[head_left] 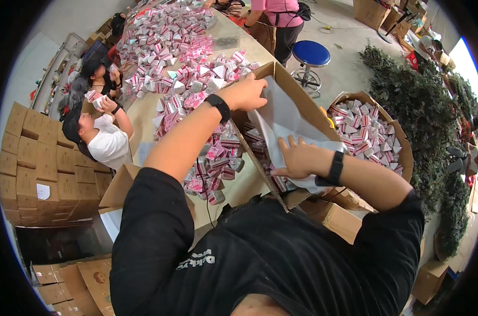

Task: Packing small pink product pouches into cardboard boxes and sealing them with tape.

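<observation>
**White Liner (286,118) Lies Across Packets in Open Box (302,101)**

At the edge of a packet-strewn table (232,27), a worker in black bends both arms over an open, tilted box. The left hand (243,95) is part curled over the far rim, beside the liner; whether it pinches the sheet cannot be told from here. The right hand (302,159) lies palm down on the liner, fingers loosely spread, gripping nothing visible. Pink-and-white packets (254,132) show along the box's left side, the sheet hiding the rest of the contents.

Just beyond the box, to the right, an open carton (406,152) holds a heap of similar packets (363,129). More packets are piled along the table. To the left, closed cartons (54,163) stand stacked near two co-workers, each with a packet raised.
</observation>
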A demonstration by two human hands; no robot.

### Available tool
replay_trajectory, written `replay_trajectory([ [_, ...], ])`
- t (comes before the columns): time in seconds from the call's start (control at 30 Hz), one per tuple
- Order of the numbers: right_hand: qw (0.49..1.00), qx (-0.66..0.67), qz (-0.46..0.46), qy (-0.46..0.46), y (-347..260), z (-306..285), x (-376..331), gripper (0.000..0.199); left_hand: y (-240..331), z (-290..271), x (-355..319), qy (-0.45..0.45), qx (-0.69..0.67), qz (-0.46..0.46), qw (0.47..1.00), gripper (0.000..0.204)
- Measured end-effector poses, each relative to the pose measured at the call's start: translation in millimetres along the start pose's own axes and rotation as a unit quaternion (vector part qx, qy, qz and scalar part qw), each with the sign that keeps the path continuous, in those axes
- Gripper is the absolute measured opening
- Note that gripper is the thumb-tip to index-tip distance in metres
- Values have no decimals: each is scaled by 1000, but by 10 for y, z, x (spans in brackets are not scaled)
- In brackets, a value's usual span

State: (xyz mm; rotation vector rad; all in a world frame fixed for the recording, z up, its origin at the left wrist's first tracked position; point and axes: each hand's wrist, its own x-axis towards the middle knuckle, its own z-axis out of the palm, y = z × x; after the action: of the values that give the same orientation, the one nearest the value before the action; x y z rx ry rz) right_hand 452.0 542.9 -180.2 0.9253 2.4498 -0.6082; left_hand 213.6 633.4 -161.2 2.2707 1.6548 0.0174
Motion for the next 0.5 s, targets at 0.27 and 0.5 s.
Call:
replay_trajectory([
  [0.27, 992, 16, -34, -123, 77, 31, 702, 108, 351, 44, -281, -88, -2, 75, 993, 42],
  [0.5, 991, -61, -103, -61, 407, -627, -12, 48, 537, 212, -189, -149, 75, 72, 983, 22],
])
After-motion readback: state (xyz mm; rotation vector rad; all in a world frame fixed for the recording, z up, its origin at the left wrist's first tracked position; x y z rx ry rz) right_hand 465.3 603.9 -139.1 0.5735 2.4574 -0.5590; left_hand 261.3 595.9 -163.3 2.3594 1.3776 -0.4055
